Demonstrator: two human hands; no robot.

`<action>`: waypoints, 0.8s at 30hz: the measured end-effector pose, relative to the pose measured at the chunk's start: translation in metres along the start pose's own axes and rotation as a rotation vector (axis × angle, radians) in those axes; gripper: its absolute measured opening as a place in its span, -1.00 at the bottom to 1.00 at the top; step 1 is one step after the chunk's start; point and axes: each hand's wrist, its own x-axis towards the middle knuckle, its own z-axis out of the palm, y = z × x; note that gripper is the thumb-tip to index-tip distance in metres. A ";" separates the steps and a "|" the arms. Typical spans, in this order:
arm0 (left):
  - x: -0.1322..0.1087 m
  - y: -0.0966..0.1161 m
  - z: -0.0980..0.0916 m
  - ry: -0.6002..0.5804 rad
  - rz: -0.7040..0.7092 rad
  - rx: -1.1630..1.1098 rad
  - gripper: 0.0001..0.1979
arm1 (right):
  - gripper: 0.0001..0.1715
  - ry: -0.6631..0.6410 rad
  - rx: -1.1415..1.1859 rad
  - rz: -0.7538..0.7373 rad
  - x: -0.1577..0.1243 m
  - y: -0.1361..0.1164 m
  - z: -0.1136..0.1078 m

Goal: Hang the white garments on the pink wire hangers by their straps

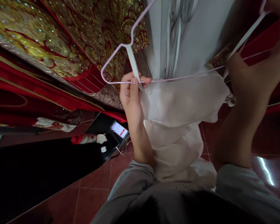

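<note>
A thin lilac hanger (pixel 116 49) runs across the upper part of the view. From it hangs a pale cream garment (pixel 186 99) with white straps, its cloth falling in folds toward my body. My left hand (pixel 134 88) is closed, pinching the left white strap (pixel 132 59) against the hanger's lower bar. That strap loops over the hanger's left notch. My right hand (pixel 252 71), blurred and close to the camera, is at the right strap (pixel 249 31), near the hanger's right end. Its fingertips are smeared and partly out of view, so their grip is unclear.
Red and gold sequined garments (pixel 44 37) hang at the left. A black table (pixel 49 168) carries a red-capped bottle (pixel 77 139), a lit phone (pixel 120 129), a dark device on a cable and a small white case (pixel 103 149). Red tiles (pixel 93 189) cover the floor.
</note>
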 end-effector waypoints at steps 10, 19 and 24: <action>-0.003 -0.003 0.006 0.027 0.063 -0.017 -0.86 | -0.49 -0.124 0.129 0.099 -0.081 -0.063 0.044; -0.020 0.025 -0.008 -0.038 0.025 0.411 -0.71 | -0.68 -0.030 0.186 0.170 -0.074 -0.059 0.052; -0.001 0.067 -0.009 -0.042 0.030 0.329 -0.80 | -0.67 -0.030 0.209 0.181 -0.077 -0.063 0.058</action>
